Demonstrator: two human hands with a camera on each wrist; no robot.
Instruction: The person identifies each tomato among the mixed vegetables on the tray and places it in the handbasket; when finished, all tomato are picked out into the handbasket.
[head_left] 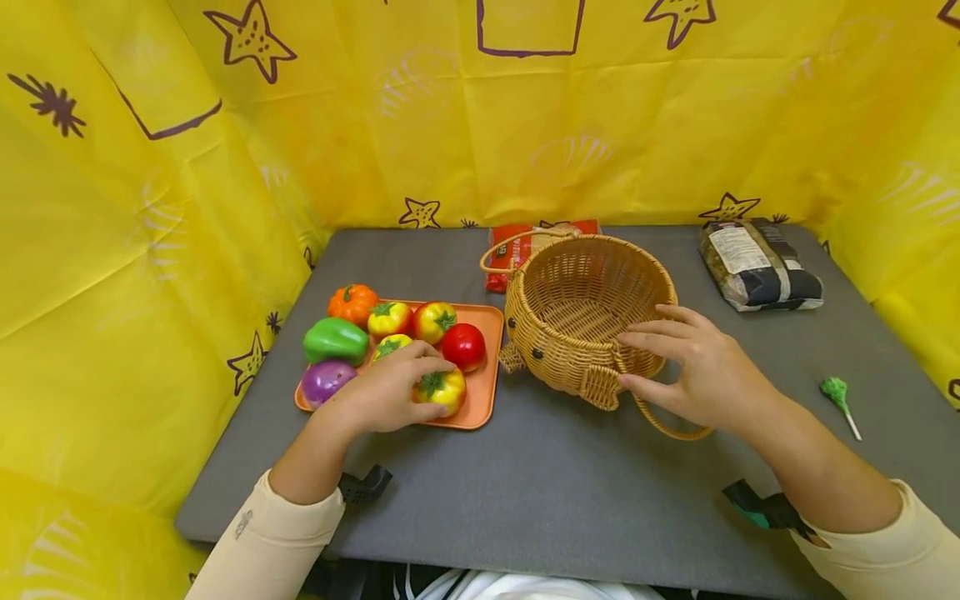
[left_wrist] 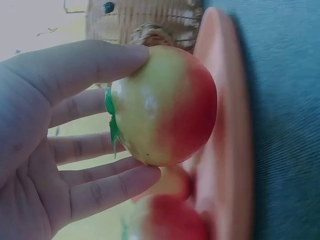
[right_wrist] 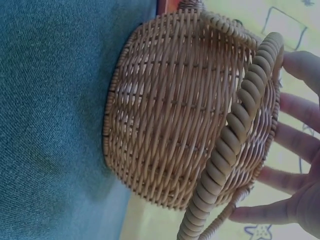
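My left hand [head_left: 393, 383] grips a yellow-and-red toy fruit [left_wrist: 167, 107] with a green leafy top, thumb on one side and fingers on the other. It is over the front of an orange tray [head_left: 486, 367]. More toy produce lies there: a red fruit [head_left: 463, 347], a green pepper [head_left: 336, 340], a purple round vegetable [head_left: 327, 382], an orange pumpkin [head_left: 353, 305] and several yellow-and-red fruits. My right hand [head_left: 697, 362] has its fingers spread, fingertips at the rim of a wicker basket [right_wrist: 175, 110] with an animal face. The basket's looped handles hang outward.
Behind the basket lies a red packet [head_left: 510, 250], partly hidden. A dark, clear-windowed bag [head_left: 757, 265] sits at the back right, and a green lollipop [head_left: 838, 400] at the right. Yellow printed cloth [head_left: 450, 125] walls the grey table [head_left: 570, 492] at back and sides.
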